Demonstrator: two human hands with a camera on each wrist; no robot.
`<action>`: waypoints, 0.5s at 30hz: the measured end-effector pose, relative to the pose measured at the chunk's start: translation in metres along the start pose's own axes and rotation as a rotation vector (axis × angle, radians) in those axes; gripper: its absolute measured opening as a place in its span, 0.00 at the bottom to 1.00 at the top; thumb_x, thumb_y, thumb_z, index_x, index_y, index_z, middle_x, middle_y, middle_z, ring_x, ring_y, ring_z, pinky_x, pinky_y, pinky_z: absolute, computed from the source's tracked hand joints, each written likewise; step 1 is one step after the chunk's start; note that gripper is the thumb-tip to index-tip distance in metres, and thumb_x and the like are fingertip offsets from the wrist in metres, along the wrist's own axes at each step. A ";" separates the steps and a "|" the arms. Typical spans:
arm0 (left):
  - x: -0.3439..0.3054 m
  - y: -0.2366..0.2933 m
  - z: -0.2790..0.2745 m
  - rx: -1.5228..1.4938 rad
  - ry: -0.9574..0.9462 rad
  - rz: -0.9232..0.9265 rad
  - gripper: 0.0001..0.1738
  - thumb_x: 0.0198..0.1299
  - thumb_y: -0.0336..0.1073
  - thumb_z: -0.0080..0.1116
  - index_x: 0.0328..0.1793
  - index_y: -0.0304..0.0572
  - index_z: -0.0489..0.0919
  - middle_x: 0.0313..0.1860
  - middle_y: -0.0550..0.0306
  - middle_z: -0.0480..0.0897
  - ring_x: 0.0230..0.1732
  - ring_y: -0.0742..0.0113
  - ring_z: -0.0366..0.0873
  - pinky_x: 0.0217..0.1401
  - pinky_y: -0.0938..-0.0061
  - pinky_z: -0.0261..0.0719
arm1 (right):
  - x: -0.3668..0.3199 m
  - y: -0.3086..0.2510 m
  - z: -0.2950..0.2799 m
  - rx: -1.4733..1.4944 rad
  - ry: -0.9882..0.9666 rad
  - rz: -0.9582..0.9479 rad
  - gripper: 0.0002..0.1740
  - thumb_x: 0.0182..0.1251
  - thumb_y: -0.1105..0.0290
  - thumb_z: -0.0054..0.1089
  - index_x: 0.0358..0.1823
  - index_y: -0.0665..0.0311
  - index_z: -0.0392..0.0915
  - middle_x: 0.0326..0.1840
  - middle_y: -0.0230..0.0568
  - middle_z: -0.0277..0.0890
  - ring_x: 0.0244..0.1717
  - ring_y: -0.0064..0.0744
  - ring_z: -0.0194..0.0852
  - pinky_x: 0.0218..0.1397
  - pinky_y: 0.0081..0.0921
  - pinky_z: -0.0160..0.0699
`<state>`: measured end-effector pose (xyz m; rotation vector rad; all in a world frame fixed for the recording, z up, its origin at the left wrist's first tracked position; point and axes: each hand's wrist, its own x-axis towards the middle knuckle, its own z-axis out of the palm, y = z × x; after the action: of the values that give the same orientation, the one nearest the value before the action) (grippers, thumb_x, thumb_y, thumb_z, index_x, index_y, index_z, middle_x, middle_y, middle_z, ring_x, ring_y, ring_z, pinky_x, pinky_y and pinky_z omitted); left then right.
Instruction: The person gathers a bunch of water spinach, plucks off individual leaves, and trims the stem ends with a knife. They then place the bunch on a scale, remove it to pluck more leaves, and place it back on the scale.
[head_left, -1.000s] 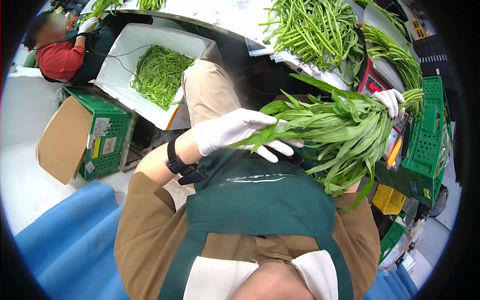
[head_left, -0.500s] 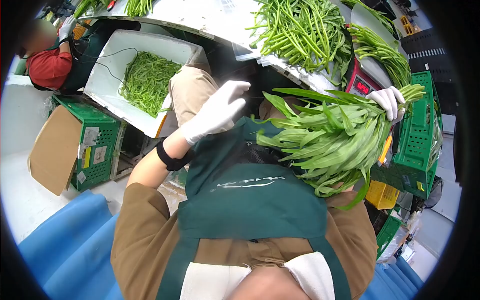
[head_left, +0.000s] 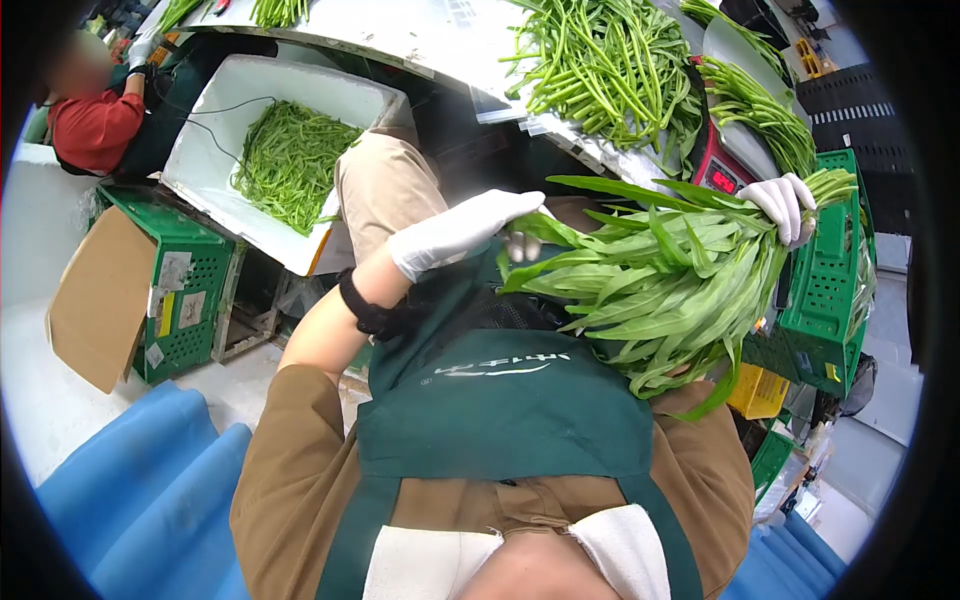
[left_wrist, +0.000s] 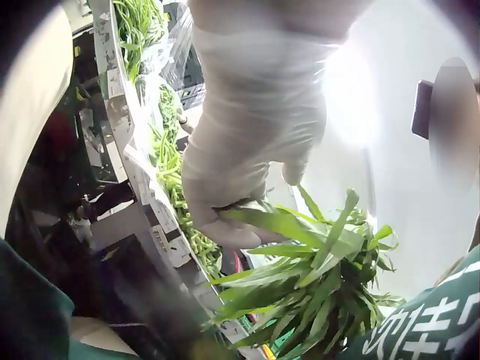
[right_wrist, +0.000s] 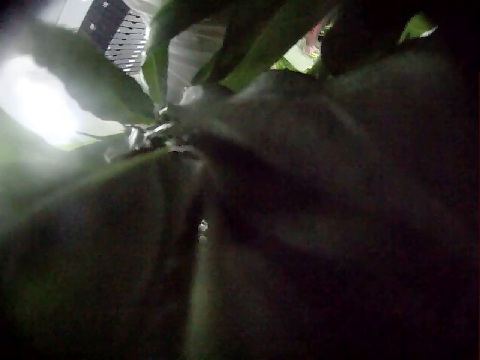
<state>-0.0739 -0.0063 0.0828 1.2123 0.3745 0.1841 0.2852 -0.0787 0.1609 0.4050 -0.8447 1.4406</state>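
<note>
My gloved right hand [head_left: 780, 208] grips a bunch of water spinach [head_left: 675, 280] round its stems, near their cut ends. The long leaves spread leftward over the green apron [head_left: 510, 420]. At the leaf tips is my gloved left hand [head_left: 455, 232], its thumb and fingers pinching a leaf [left_wrist: 281, 225] in the left wrist view. The leaves of the bunch [left_wrist: 315, 300] hang below that hand there. Dark, blurred leaves [right_wrist: 90, 75] fill most of the right wrist view and hide the right hand's fingers.
More greens [head_left: 610, 75] are heaped on the white table [head_left: 400, 35]. A red scale [head_left: 718, 172] with greens on it stands beside a green crate [head_left: 825, 310]. A white foam box [head_left: 205, 150] holds loose leaves. Another person in red [head_left: 95, 130] sits at the far left.
My left hand drew back leftward from the leaves, then came back to the tips and took a leaf. The right hand keeps its hold on the stems.
</note>
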 end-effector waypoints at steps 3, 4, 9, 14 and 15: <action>-0.015 0.010 -0.004 0.007 0.014 0.007 0.25 0.76 0.54 0.45 0.45 0.40 0.84 0.25 0.63 0.78 0.27 0.75 0.73 0.32 0.79 0.72 | -0.001 0.008 0.002 -0.004 0.036 -0.025 0.10 0.68 0.74 0.61 0.48 0.59 0.72 0.26 0.23 0.75 0.30 0.18 0.77 0.56 0.23 0.74; -0.017 0.010 -0.004 0.024 0.026 0.003 0.24 0.75 0.53 0.47 0.42 0.41 0.83 0.24 0.64 0.77 0.26 0.76 0.71 0.31 0.79 0.70 | -0.002 0.008 0.000 0.006 0.026 -0.024 0.10 0.68 0.73 0.61 0.48 0.59 0.72 0.27 0.23 0.75 0.30 0.18 0.77 0.55 0.23 0.73; -0.030 0.015 0.001 0.098 0.082 -0.042 0.15 0.72 0.45 0.56 0.34 0.45 0.77 0.22 0.68 0.72 0.23 0.81 0.64 0.28 0.81 0.62 | -0.004 0.008 -0.005 0.025 0.015 -0.032 0.10 0.69 0.70 0.60 0.49 0.57 0.72 0.28 0.22 0.74 0.31 0.17 0.75 0.54 0.23 0.71; -0.048 0.029 -0.004 0.296 0.258 -0.020 0.13 0.71 0.42 0.57 0.40 0.40 0.80 0.26 0.67 0.75 0.28 0.80 0.69 0.33 0.80 0.68 | -0.005 0.017 0.007 -0.021 0.116 -0.087 0.09 0.69 0.70 0.60 0.48 0.57 0.71 0.26 0.21 0.70 0.29 0.17 0.72 0.52 0.23 0.69; -0.056 0.036 -0.009 0.400 0.321 0.024 0.13 0.70 0.42 0.58 0.41 0.38 0.81 0.28 0.66 0.76 0.29 0.79 0.70 0.34 0.79 0.69 | -0.005 0.019 0.010 -0.051 0.142 -0.091 0.09 0.69 0.69 0.60 0.47 0.56 0.71 0.26 0.20 0.69 0.29 0.17 0.71 0.52 0.23 0.68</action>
<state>-0.1270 -0.0044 0.1244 1.5858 0.7003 0.3378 0.2643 -0.0863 0.1595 0.2952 -0.7374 1.3442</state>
